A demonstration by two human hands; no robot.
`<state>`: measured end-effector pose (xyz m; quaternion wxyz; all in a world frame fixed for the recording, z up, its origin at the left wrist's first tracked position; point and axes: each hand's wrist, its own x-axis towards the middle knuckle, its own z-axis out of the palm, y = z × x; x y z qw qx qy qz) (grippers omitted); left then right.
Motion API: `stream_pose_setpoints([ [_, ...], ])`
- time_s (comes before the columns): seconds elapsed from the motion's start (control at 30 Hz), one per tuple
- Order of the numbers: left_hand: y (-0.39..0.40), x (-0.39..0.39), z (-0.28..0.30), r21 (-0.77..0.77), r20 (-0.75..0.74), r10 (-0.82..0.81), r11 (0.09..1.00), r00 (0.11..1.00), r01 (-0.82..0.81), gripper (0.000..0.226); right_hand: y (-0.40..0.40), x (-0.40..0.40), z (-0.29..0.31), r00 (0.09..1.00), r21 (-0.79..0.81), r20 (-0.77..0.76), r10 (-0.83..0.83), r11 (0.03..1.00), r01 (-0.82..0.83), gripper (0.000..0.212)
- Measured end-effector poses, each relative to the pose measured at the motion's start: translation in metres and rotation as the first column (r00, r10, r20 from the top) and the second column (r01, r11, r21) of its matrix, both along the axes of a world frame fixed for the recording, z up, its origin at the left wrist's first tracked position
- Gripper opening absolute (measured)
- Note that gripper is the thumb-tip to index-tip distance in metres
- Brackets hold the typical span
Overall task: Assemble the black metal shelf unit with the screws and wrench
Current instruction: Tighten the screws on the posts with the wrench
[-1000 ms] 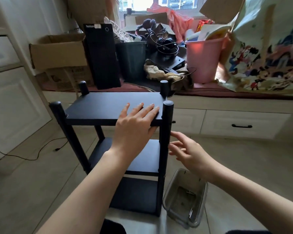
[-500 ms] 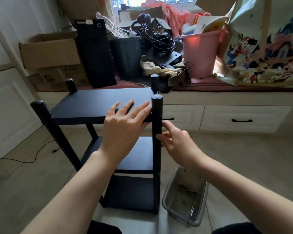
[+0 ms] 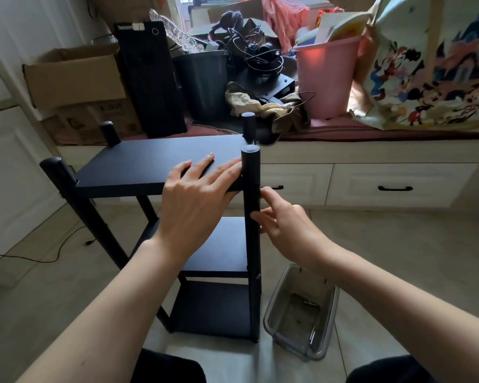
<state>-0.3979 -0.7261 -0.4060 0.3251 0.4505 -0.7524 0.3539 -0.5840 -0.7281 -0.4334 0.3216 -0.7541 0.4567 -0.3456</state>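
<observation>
A clear bin (image 3: 302, 313) sits just right of the shelf unit (image 3: 161, 164).

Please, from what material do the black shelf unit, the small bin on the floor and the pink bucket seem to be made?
Shelf unit: likely metal, matte black coating; thin flat panels, round posts, no shine. Small bin: clear, grey-tinted plastic; the floor shows through its walls. Pink bucket: thin plastic, probably; light glows through its wall.

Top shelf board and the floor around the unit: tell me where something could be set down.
The top shelf board is bare left of the left hand. Floor left of the unit is bare except for a thin cable. The window ledge is crowded; the clear bin sits by the front-right post.
</observation>
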Motion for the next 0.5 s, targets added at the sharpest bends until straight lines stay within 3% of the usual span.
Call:
stream_pose_setpoints([
  [0.37,0.004,-0.001,-0.001,0.043,-0.078,-0.042,0.998,0.996,0.045,0.034,0.003,-0.011,-0.011,0.993,0.127,0.092,-0.068,0.990,0.056,0.018],
  [0.5,0.004,-0.008,-0.005,0.054,-0.148,-0.043,0.997,0.988,0.052,0.034,-0.004,-0.027,-0.039,0.989,0.212,-0.060,-0.136,0.966,0.146,0.011],
])
